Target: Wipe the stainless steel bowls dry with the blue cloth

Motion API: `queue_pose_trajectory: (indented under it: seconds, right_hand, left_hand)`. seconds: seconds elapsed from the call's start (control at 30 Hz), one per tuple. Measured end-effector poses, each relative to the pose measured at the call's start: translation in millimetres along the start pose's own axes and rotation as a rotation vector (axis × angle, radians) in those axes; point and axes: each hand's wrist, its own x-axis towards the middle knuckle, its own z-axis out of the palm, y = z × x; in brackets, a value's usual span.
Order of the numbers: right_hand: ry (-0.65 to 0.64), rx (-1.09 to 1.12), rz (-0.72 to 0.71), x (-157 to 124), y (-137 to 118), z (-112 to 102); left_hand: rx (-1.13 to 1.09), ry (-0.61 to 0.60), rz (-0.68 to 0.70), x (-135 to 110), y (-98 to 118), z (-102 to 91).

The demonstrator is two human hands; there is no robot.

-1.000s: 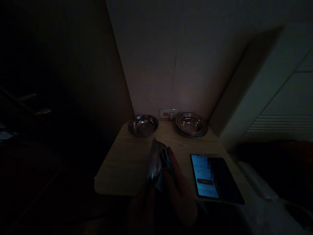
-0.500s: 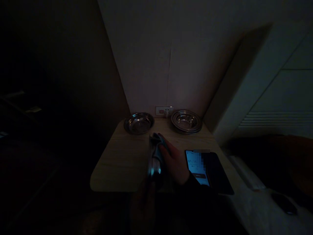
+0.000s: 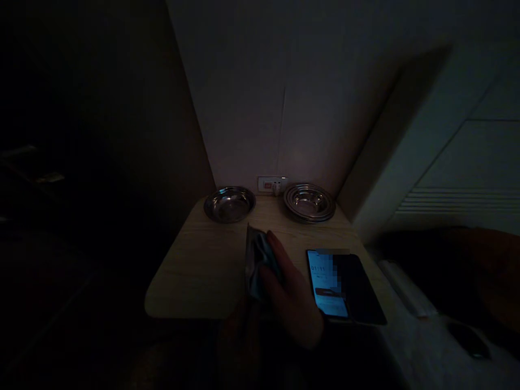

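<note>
My right hand (image 3: 288,292) is closed round a bluish cloth (image 3: 260,271) and presses it against the inner face of a metal bowl (image 3: 248,252). That bowl is held on edge, nearly upright, above the front of the small table. At its lower edge my left hand (image 3: 239,336) grips the bowl; it is very dark there and the fingers show only in part. Behind, a shiny metal bowl (image 3: 229,205) sits at the table's back left. A stack of nested metal bowls (image 3: 309,203) stands at the back right.
The pale wooden table (image 3: 195,271) meets the wall, where a socket (image 3: 272,184) has a plug in it. A lit phone (image 3: 327,281) lies on a dark cover (image 3: 363,287) at the right. A dark mouse-like object (image 3: 469,340) rests beyond the table's right side.
My right hand and the cloth have moved down along the bowl, towards me. The phone's screen is now less covered by my sleeve. The other bowls stay in place.
</note>
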Motion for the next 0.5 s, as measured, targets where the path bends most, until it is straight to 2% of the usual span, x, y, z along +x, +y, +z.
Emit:
queue_pose_trajectory:
  seconds: [0.13,0.3,0.4,0.5]
  right_hand:
    - [0.021,-0.008,-0.034,8,-2,8]
    - [0.078,-0.004,-0.055,18,-6,15]
    - [0.027,-0.001,-0.06,24,-8,12]
    - [0.021,-0.047,-0.079,16,-7,7]
  left_hand:
    - [-0.04,0.044,-0.102,-1,0,3.5]
    - [-0.038,0.063,-0.176,0,8,-1.7]
    - [-0.064,0.046,-0.177,0,9,-2.7]
    - [-0.126,0.001,-0.143,-1,11,-1.7]
